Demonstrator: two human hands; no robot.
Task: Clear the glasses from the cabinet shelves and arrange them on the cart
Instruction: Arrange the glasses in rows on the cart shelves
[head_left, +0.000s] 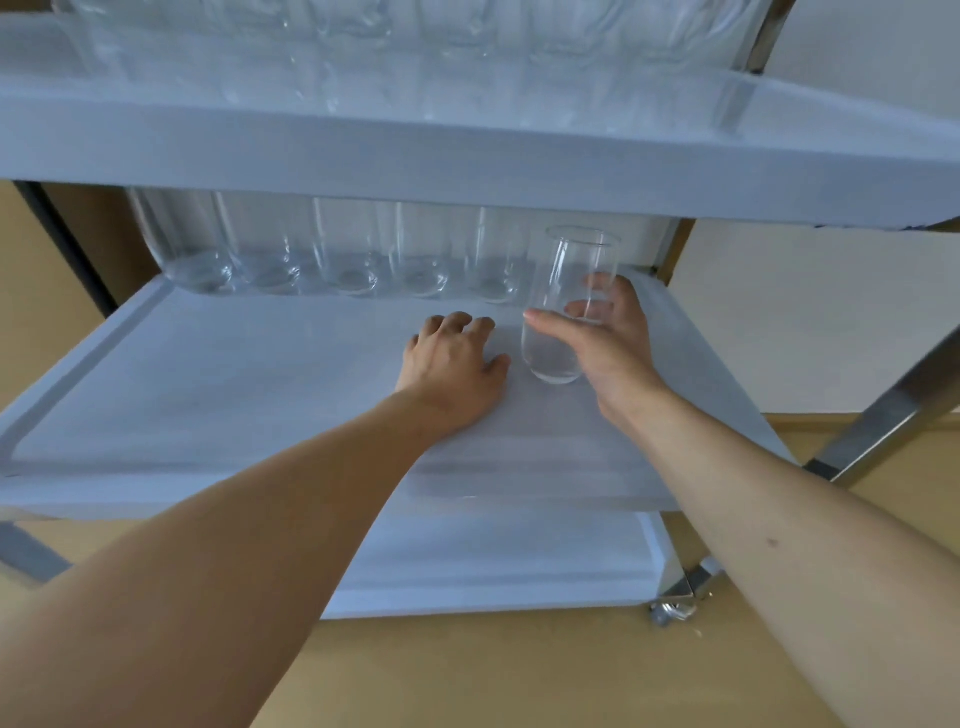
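Note:
My right hand (613, 343) grips a clear tall glass (571, 291) that stands upright on the middle shelf (208, 395) of the white cart, near its right side. Thumb and fingers curl round the lower half of the glass. Just left of it, my left hand (452, 364) rests on the shelf with fingers loosely bent and holds nothing. A row of several clear glasses (353, 260) stands along the back of the same shelf. More glasses (353, 31) stand on the top shelf (467, 150), seen blurred at the upper edge.
The cart's bottom shelf (493, 566) shows below, with a caster wheel (670, 610) at its right corner. A metal frame leg (883, 415) slants at the right. Tan floor (467, 675) lies under the cart, and a pale wall (831, 312) stands behind on the right.

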